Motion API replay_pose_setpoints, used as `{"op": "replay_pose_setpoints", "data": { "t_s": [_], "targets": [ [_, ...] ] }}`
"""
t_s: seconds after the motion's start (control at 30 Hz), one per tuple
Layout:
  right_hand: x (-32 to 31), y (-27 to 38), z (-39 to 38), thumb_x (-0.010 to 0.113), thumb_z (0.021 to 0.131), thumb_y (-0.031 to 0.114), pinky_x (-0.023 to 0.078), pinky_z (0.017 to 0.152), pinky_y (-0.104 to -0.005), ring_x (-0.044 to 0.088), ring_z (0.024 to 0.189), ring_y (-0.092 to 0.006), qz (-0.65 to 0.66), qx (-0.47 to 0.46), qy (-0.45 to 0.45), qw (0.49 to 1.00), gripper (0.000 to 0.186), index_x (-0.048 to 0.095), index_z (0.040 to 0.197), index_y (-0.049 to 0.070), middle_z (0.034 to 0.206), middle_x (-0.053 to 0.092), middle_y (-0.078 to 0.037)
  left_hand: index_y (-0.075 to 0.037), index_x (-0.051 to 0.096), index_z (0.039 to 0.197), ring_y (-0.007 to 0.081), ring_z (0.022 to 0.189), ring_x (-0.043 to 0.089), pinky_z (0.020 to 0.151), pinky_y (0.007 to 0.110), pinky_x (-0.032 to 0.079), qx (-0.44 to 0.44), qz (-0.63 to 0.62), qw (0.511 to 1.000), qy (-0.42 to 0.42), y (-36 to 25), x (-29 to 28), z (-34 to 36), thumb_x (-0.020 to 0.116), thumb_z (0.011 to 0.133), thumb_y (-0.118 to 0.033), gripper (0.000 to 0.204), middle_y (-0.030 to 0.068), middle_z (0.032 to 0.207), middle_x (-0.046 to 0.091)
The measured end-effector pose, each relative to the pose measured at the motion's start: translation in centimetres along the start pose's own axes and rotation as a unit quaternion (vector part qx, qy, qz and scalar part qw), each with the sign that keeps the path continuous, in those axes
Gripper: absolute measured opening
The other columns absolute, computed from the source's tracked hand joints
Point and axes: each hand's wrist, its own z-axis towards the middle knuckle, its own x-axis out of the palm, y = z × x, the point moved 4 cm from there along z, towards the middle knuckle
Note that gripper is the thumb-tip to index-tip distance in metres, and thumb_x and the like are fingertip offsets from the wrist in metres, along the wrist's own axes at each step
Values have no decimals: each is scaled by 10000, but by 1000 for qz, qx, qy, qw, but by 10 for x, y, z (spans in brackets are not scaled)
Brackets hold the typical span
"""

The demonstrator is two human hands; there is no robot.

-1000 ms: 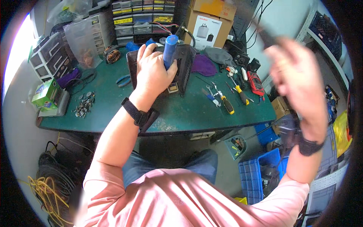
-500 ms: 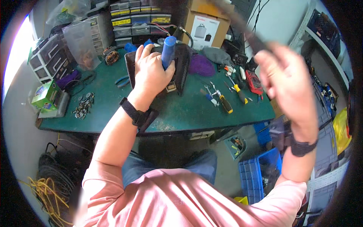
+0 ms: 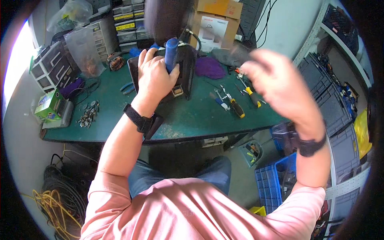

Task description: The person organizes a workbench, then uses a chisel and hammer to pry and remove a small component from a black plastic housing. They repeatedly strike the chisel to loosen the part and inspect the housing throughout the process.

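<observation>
Casing (image 3: 188,68) on counter (image 3: 192,126); both hands occupied, work judged unfinished

Blue-handled tool (image 3: 171,54) stands upright over the casing, left of the counter's middle; a small light-framed piece (image 3: 177,91) sits at the near end; how much is done or left cannot be told, the tool's tip being hidden. Left hand (image 3: 154,78): thumb and forefinger clamped on the blue handle, other fingers over the casing; right hand (image 3: 278,84): fingers wrapped round a dark handle (image 3: 245,56), blurred. In the way: left hand covers much of the casing; large dark blur (image 3: 168,18) above, perhaps that handle's head, hides some drawers (image 3: 126,26). Around: small metal parts (image 3: 89,115) and pliers (image 3: 127,88) to the left; purple cloth (image 3: 209,68) near on the right; screwdriver (image 3: 237,109) farther off.
</observation>
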Motion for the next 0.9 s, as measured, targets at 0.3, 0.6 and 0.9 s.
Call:
{"op": "replay_pose_setpoints", "data": {
  "t_s": [0.3,0.6,0.9],
  "targets": [
    [15,-11,-1,583,971,311,312,423,-175,403,467,-10,2,-15,-1,1000,273,600,914,45,579,474,51,-27,719,885,379,1154,530,1100,506,283,-5,8,1000,19,0,1,1,681,771,-288,287,190,919,691],
    [8,-4,-6,588,969,313,319,425,-177,398,473,-15,38,-5,-34,999,274,584,931,42,600,467,49,39,705,792,374,1154,544,1094,498,307,-14,-1,1000,-5,6,4,2,691,748,-292,335,185,894,697],
    [-30,-2,-26,539,989,363,314,433,-171,403,483,-20,138,35,-95,985,342,590,1046,30,621,479,32,-43,712,914,376,1166,526,1104,502,285,-5,-10,1000,24,14,-2,-2,670,780,-290,284,187,960,685]
  ]
}}
